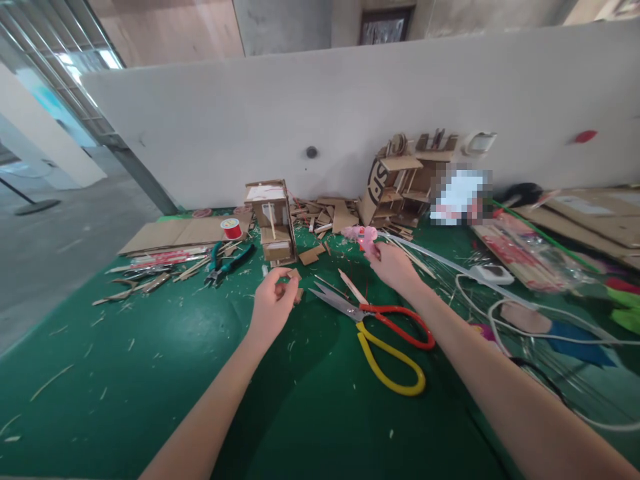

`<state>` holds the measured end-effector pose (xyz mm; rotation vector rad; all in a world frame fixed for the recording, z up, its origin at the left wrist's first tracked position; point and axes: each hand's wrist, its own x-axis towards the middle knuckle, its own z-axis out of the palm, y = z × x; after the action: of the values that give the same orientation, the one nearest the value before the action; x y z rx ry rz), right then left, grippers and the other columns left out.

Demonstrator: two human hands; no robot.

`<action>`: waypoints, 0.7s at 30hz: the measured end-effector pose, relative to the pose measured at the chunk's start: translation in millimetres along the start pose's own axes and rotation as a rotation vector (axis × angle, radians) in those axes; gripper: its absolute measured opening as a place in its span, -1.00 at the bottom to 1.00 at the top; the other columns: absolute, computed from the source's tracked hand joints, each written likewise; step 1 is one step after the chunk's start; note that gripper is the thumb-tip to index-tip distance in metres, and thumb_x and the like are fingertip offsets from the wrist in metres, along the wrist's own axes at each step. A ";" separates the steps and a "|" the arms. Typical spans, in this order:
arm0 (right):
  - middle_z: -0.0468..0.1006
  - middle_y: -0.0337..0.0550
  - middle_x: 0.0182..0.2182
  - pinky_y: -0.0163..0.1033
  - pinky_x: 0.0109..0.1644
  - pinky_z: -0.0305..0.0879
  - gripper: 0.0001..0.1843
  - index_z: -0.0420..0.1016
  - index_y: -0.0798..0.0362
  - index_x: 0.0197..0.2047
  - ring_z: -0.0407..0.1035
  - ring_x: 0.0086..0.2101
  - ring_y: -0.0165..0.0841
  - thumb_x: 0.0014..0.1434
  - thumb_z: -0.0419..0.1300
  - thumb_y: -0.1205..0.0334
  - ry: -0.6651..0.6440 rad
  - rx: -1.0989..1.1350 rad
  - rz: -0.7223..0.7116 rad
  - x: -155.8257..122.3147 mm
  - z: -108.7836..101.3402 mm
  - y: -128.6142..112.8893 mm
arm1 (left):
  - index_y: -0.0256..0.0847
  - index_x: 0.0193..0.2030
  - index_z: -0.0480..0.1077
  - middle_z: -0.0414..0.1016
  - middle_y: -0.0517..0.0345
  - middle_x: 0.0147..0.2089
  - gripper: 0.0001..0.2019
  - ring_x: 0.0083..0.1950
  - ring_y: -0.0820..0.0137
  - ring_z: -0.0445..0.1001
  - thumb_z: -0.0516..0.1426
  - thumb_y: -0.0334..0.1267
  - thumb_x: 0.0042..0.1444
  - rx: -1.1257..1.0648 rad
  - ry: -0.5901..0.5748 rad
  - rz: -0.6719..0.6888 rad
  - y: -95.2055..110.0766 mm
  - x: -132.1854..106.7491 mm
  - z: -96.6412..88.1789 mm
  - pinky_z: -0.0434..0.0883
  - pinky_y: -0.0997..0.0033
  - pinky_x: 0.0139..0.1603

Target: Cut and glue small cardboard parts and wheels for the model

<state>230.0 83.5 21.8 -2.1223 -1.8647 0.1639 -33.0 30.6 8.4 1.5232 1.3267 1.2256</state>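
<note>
My left hand (273,303) is closed in a pinch on a small cardboard piece (294,283), held just above the green table (150,373). My right hand (393,265) grips a pink glue gun (364,235) farther back, its fingers wrapped round the handle. Between my hands lie large scissors (380,330) with one red and one yellow handle, blades pointing left. A small cardboard model (273,217) stands behind my left hand, with loose cardboard scraps (325,217) beside it.
Teal pliers (227,261), a red thread spool (232,229) and flat cardboard (170,235) lie at the left. A bigger cardboard model (400,183) leans on the white partition (350,107). White cables (525,313), plastic packets and coloured felt crowd the right side.
</note>
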 end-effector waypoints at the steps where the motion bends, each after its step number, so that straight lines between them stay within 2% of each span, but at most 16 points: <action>1: 0.53 0.19 -0.11 -0.20 -0.12 0.26 -0.66 0.45 0.21 -0.05 0.46 -0.14 -0.14 0.32 0.04 0.12 -0.005 -0.016 0.000 1.5 2.0 -1.8 | -0.17 -0.18 0.34 0.40 0.27 -0.55 -0.78 -0.52 0.39 0.46 0.13 -0.09 0.13 0.003 -0.014 0.001 -0.5 -0.2 0.5 0.38 0.45 -0.49; 3: 0.52 0.23 -0.11 -0.19 -0.10 0.26 -0.64 0.45 0.25 -0.05 0.46 -0.13 -0.12 0.33 0.02 0.13 -0.019 -0.042 -0.009 2.8 3.9 -4.1 | -0.17 -0.20 0.35 0.40 0.27 -0.55 -0.79 -0.49 0.38 0.48 0.13 -0.08 0.14 0.009 -0.050 0.000 -0.8 -0.3 1.0 0.39 0.45 -0.47; 8: 0.52 0.16 -0.10 -0.23 -0.08 0.26 -0.66 0.46 0.22 -0.05 0.46 -0.11 -0.16 0.35 0.01 0.14 -0.067 -0.090 -0.080 2.1 2.0 -5.9 | -0.18 -0.26 0.37 0.43 0.25 -0.51 -0.80 -0.49 0.38 0.51 0.14 -0.08 0.12 0.008 -0.089 0.000 1.2 -0.4 1.6 0.40 0.45 -0.48; 14: 0.45 0.25 -0.05 -0.14 -0.11 0.31 -0.62 0.42 0.27 0.00 0.48 -0.15 -0.10 0.36 -0.01 0.12 -0.087 -0.154 -0.043 -7.3 -7.9 -14.2 | -0.19 -0.30 0.36 0.41 0.26 -0.51 -0.79 -0.49 0.40 0.51 0.15 -0.08 0.12 0.010 -0.099 -0.011 3.5 -0.7 2.6 0.39 0.48 -0.50; 16: 0.38 0.35 0.01 -0.08 -0.13 0.32 -0.56 0.36 0.30 0.05 0.48 -0.16 -0.06 0.36 -0.02 0.08 -0.070 -0.175 -0.030 -23.7 -16.5 -19.9 | -0.20 -0.30 0.36 0.40 0.26 -0.52 -0.79 -0.49 0.40 0.51 0.16 -0.09 0.11 -0.016 -0.106 -0.034 4.9 -0.6 2.8 0.39 0.48 -0.51; 18: 0.41 0.28 -0.02 -0.06 -0.17 0.34 -0.56 0.36 0.25 0.05 0.48 -0.18 -0.05 0.37 -0.07 0.05 -0.069 -0.185 -0.050 -49.4 -26.5 -25.7 | -0.21 -0.31 0.37 0.38 0.27 -0.55 -0.79 -0.50 0.41 0.50 0.17 -0.10 0.10 -0.061 -0.111 -0.069 7.0 -0.6 3.1 0.38 0.50 -0.51; 20: 0.48 0.14 -0.12 -0.06 -0.25 0.37 -0.57 0.41 0.15 -0.02 0.50 -0.24 -0.07 0.36 -0.10 0.02 -0.252 -0.199 -0.133 -80.5 -34.8 -30.7 | -0.23 -0.33 0.38 0.40 0.25 -0.54 -0.79 -0.51 0.44 0.48 0.18 -0.11 0.09 -0.119 -0.111 -0.109 9.9 -1.2 3.3 0.36 0.51 -0.51; 21: 0.51 0.09 -0.19 -0.05 -0.26 0.38 -0.60 0.44 0.12 -0.07 0.50 -0.27 -0.07 0.33 -0.05 0.00 -0.342 -0.231 -0.159 -95.9 -37.4 -32.7 | -0.25 -0.33 0.39 0.43 0.23 -0.50 -0.79 -0.51 0.46 0.48 0.18 -0.12 0.09 -0.153 -0.111 -0.129 11.4 -1.8 3.4 0.35 0.51 -0.51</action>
<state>195.7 -13.1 55.8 -2.1905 -2.3405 0.3048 -26.8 27.1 18.0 1.3569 1.2103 1.1183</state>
